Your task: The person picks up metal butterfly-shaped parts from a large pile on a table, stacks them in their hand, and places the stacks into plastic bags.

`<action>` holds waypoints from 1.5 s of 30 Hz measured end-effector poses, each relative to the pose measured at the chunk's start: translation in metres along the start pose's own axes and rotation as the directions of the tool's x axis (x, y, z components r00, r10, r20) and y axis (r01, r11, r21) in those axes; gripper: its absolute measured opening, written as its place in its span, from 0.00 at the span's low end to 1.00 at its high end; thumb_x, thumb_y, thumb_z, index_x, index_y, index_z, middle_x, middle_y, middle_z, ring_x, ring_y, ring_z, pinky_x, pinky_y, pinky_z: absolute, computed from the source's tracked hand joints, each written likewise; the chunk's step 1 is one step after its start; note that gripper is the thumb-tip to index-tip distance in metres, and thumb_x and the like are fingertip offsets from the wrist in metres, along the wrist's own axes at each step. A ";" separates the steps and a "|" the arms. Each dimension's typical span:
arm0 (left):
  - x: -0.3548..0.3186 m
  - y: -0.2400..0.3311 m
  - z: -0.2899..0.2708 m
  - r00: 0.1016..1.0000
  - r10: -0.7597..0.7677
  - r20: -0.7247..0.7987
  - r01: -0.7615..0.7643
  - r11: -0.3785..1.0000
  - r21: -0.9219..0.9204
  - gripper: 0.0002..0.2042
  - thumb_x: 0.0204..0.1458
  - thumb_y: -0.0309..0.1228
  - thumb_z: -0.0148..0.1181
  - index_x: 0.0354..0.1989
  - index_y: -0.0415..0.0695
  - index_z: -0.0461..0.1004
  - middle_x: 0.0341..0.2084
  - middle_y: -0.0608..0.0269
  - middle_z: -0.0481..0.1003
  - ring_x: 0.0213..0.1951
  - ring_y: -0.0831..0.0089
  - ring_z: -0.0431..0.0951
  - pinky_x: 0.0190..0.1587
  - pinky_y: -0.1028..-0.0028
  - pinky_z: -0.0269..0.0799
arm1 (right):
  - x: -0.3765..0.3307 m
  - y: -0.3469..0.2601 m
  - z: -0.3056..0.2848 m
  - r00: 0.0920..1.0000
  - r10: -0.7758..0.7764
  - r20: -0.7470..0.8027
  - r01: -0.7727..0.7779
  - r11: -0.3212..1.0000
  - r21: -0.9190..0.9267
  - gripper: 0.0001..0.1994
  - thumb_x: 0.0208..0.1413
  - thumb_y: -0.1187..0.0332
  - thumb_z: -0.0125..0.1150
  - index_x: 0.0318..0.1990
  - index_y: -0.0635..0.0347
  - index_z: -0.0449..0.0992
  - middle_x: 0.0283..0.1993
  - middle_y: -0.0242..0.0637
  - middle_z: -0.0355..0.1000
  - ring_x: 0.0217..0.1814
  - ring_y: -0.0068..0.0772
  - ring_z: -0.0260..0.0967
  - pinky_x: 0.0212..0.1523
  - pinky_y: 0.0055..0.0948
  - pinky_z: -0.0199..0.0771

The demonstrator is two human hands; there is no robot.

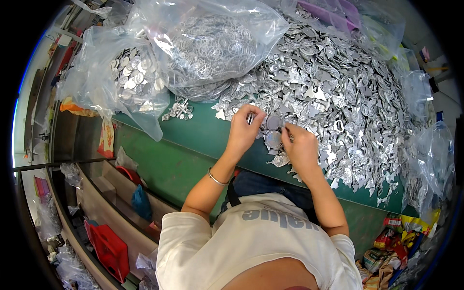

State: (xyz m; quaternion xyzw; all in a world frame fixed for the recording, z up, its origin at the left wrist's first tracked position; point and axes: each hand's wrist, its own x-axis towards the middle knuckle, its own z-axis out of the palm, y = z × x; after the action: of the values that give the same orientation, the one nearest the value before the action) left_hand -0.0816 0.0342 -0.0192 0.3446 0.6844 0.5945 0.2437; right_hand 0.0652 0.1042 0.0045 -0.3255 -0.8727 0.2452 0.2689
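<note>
A large heap of small silver metal charms [333,101] covers the right part of the green table [205,123]. At the heap's near left edge, my left hand [244,128] is closed, thumb and fingers round a small silver metal piece [250,117]. My right hand [300,149] is pinched close by, with a thin bit of metal showing at its fingertips; its shape is too small to make out. Between the two hands lie round silver discs [273,139], and an ornate charm [280,160] rests near the table's front edge.
A clear bag of silver ring-shaped pieces [208,48] and another clear bag of round discs [133,72] stand at the back left. Loose small pieces [180,109] lie before them. Left are shelves with a red container [110,251]; colourful packages [386,246] sit at lower right.
</note>
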 end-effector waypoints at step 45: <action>-0.042 0.046 0.047 0.603 -0.311 0.735 0.796 0.166 -0.583 0.17 0.54 0.32 0.50 0.49 0.35 0.64 0.39 0.56 0.71 0.41 0.68 0.73 0.36 0.71 0.73 | -0.025 0.021 -0.055 0.882 0.181 0.436 -0.466 0.182 0.866 0.07 0.50 0.77 0.55 0.34 0.63 0.63 0.23 0.35 0.68 0.15 0.23 0.64 0.12 0.20 0.61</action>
State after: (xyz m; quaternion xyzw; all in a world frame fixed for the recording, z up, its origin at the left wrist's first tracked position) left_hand -0.0107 0.0353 0.0146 0.0012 0.2620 0.6170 0.7421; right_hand 0.1248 0.1147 0.0241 -0.2420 -0.4776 0.8081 0.2455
